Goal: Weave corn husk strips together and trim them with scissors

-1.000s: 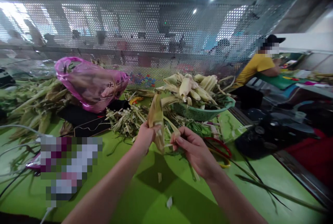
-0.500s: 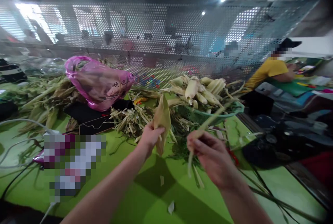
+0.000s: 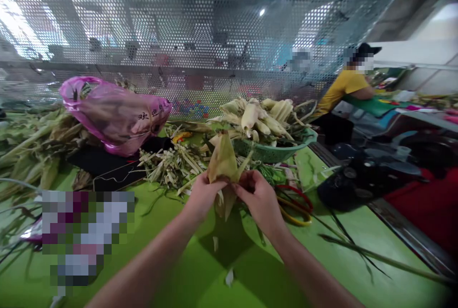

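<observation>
A folded, pointed corn husk [image 3: 222, 159] stands upright between my hands above the green table. My left hand [image 3: 203, 194] is closed round its lower left side, thumb across the front. From the right, my right hand [image 3: 258, 198] pinches a pale husk strip [image 3: 245, 164] against the husk, and the strip's free end sticks up beside it. Fingers hide most of the strip and the place where it touches the husk. Below the hands, small husk scraps [image 3: 229, 277] lie on the table.
Behind my hands, a green basket [image 3: 275, 151] holds pale husk bundles, beside a heap of cut stalk bits [image 3: 175, 167]. A pink plastic bag [image 3: 116, 117] stands left. Coloured loops [image 3: 298, 215] and long stalks [image 3: 386, 262] lie right. A person in yellow [image 3: 343, 88] sits beyond.
My right hand has moved left with the husk strip, from apart in the air to against the folded husk. The left hand still grips the husk. The view has turned slightly right.
</observation>
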The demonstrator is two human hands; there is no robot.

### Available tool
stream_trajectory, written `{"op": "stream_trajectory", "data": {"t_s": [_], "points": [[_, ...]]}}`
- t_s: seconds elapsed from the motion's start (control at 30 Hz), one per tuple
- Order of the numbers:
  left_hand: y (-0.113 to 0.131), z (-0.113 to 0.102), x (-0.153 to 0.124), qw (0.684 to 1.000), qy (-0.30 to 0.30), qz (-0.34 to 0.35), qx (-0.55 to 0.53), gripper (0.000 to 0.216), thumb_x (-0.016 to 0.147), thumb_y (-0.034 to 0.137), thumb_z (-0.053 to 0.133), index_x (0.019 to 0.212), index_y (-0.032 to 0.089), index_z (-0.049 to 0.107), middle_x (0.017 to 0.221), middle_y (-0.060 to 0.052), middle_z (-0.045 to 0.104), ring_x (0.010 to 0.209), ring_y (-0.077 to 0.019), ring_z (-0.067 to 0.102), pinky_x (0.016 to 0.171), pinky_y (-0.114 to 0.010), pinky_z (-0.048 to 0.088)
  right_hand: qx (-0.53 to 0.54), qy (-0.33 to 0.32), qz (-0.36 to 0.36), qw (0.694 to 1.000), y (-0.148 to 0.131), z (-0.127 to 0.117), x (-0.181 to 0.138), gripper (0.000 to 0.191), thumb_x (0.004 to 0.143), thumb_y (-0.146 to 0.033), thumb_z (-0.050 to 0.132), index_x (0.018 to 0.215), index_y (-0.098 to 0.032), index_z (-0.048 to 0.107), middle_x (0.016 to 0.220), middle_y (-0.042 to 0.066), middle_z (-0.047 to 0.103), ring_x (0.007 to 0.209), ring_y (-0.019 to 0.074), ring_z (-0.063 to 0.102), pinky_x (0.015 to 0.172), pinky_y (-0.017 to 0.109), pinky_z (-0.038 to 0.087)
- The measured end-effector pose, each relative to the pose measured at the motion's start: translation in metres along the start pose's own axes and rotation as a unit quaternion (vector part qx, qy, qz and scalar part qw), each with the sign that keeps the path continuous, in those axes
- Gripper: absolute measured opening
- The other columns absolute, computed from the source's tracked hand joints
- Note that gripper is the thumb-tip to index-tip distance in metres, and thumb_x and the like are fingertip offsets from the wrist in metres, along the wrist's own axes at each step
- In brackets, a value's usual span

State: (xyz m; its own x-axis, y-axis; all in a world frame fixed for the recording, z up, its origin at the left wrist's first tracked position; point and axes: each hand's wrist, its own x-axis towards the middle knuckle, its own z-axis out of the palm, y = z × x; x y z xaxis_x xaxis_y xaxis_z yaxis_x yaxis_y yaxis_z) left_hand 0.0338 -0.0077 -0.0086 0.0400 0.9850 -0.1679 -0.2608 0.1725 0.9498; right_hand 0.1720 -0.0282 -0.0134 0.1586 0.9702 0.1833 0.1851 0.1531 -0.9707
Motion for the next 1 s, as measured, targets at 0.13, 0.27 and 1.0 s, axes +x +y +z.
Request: {"op": "stream_trajectory", "data": {"t_s": [0.13,0.27,1.0], "points": [[-0.0023,-0.0007,0.0011,1.0,-0.017,0.009,0.001,0.011,0.058,0.016,0.071,0.068,0.015,0.069,0.068,-0.003,0.068,0.059,-0.0123,0.059,0.054,-0.02,0.044,0.031,-0.022,0.0,0.999,0.0005,-0.0004,0.0027,0.028,0.065,-0.035,0.074,0.082,-0.019,0.058,0.069,0.0,0.058,0.064,0.0159,0.053,0.059,0.027,0.043],[-0.002,-0.0002,0.0012,0.999,-0.026,0.027,0.013,0.012,0.06,0.014,0.068,0.072,0.015,0.069,0.07,-0.002,0.069,0.06,-0.0114,0.059,0.055,-0.019,0.044,0.034,-0.047,0.023,0.998,0.0005,-0.0012,0.0025,0.02,0.068,-0.035,0.07,0.073,-0.017,0.061,0.067,0.001,0.059,0.064,0.0153,0.052,0.06,0.027,0.041],[-0.0021,0.0017,-0.0014,0.999,-0.029,-0.008,-0.025,0.012,0.059,0.017,0.067,0.071,0.015,0.068,0.066,-0.001,0.065,0.057,-0.0121,0.055,0.055,-0.021,0.041,0.113,-0.137,0.038,0.983,-0.0001,-0.0029,0.0028,0.019,0.075,-0.034,0.07,0.084,-0.019,0.062,0.078,0.0,0.059,0.078,0.0171,0.054,0.074,0.029,0.043]]}}
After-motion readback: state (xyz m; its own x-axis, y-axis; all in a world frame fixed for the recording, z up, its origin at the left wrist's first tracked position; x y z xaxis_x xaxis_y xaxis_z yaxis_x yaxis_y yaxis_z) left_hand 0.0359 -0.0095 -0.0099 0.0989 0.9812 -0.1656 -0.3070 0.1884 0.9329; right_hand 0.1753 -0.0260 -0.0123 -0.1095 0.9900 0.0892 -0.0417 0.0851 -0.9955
